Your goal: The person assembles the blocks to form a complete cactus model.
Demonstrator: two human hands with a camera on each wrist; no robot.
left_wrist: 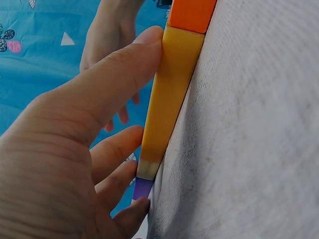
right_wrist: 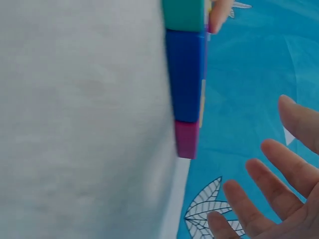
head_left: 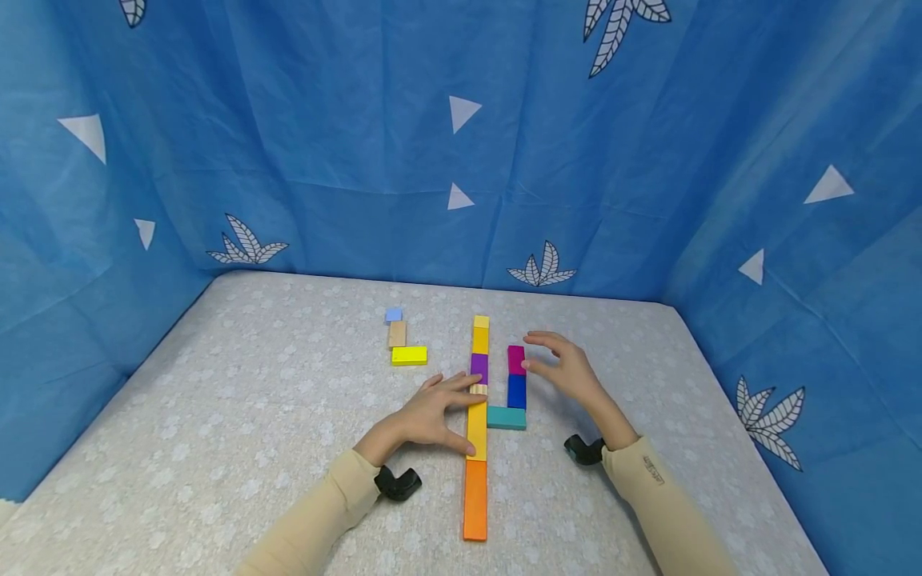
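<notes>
A long straight row of blocks runs away from me on the table. From the near end it has an orange block, an amber block, a pale wooden piece, a purple block and yellow ones. My left hand rests spread over the row, its thumb on the near part of the amber block and its fingertips around the pale and purple pieces. Branching right from the row is a teal block, then a blue block and a magenta block. Beside the magenta block, my right hand hovers with loosely extended fingers, holding nothing.
Left of the row lie a bright yellow block, a tan block and a light blue block, set end to end. Patterned pale cloth covers the table. Blue curtains enclose the back and sides.
</notes>
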